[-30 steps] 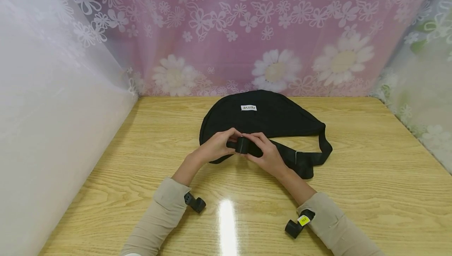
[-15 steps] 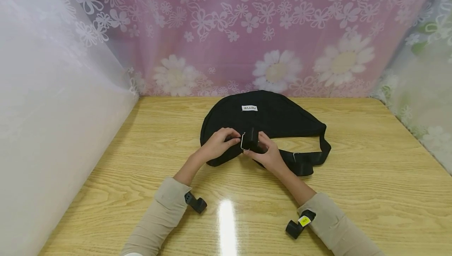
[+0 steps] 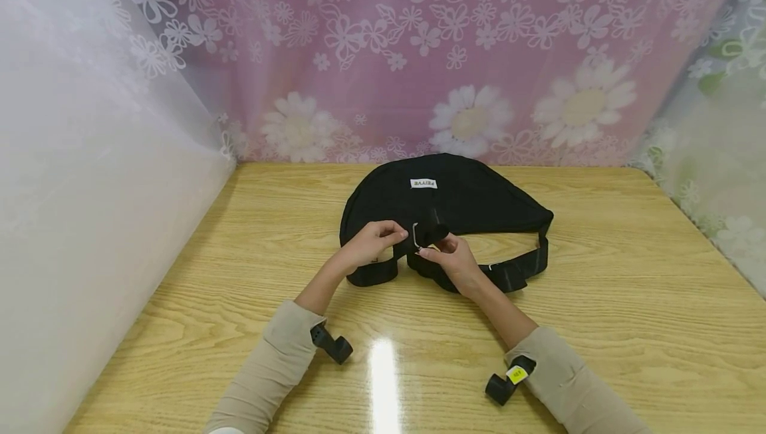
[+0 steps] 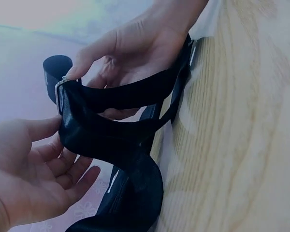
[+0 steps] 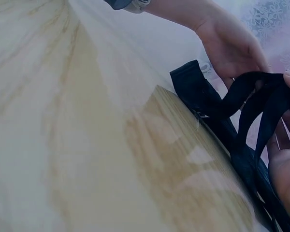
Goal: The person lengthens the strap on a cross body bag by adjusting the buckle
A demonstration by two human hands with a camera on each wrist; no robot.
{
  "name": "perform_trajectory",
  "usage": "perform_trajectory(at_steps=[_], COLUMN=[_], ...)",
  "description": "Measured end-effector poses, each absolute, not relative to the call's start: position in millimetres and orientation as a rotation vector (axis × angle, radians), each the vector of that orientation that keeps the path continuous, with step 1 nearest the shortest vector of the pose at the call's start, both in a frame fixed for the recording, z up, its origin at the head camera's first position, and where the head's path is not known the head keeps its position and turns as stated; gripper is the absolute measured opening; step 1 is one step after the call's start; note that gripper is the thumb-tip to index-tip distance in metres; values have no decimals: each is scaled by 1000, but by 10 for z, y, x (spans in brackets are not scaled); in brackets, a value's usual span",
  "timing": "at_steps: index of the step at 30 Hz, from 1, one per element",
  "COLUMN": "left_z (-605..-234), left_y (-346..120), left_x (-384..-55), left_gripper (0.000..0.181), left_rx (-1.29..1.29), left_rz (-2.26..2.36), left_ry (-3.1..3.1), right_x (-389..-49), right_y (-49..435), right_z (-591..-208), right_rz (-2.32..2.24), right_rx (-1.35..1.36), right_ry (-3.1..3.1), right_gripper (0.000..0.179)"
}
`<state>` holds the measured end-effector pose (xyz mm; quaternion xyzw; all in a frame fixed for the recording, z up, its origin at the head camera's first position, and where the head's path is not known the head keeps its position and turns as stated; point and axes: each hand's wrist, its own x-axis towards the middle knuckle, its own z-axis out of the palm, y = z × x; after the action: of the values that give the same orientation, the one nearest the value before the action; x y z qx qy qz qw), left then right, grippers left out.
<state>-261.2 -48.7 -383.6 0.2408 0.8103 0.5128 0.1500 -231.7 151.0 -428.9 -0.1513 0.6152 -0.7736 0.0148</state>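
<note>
Near the far edge of the yellowish wood-grain table [image 3: 610, 241] lies a black half-moon fabric bag [image 3: 457, 198], its black webbing strap [image 3: 509, 276] looping nearward. The left hand [image 3: 372, 246] pinches this strap between thumb and fingertips, remaining fingers loosely bent; the right hand [image 3: 459, 262] pinches it at the slim silver metal buckle [image 3: 415, 237].

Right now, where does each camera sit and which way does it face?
Head: on the head, facing forward and down at the black bag; left hand, right hand and sleeves show.
Left wrist: worn there, facing the strap and metal buckle; both hands show.
Right wrist: worn there, facing strap and tabletop; both hands show, the right partly cut off.
Shared: both wrist views show strap and both hands.
</note>
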Motion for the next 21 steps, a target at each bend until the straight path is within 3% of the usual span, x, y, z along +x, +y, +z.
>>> perform_trajectory(at_steps=[6, 10, 15, 21], left_z=[-3813, -3809, -3835, -3834], left_y=[-502, -500, -528, -563], left_x=[-2617, -2633, -2667, -2677], left_gripper=[23, 18, 16, 16], left_rx=[699, 717, 835, 920], left_rz=[1486, 1459, 1364, 1301], left_ry=[2303, 2349, 2474, 2520], right_x=[-2293, -2212, -2312, -2395], right_y=[1520, 1508, 1561, 1600], right_z=[-4261, -4146, -4284, -4389], right_rz=[-2347, -2161, -1801, -1581], right_rx=[-582, -886, -1333, -1564], right_ry=[2042, 2383, 2788, 2949], right_gripper=[36, 44, 53, 61])
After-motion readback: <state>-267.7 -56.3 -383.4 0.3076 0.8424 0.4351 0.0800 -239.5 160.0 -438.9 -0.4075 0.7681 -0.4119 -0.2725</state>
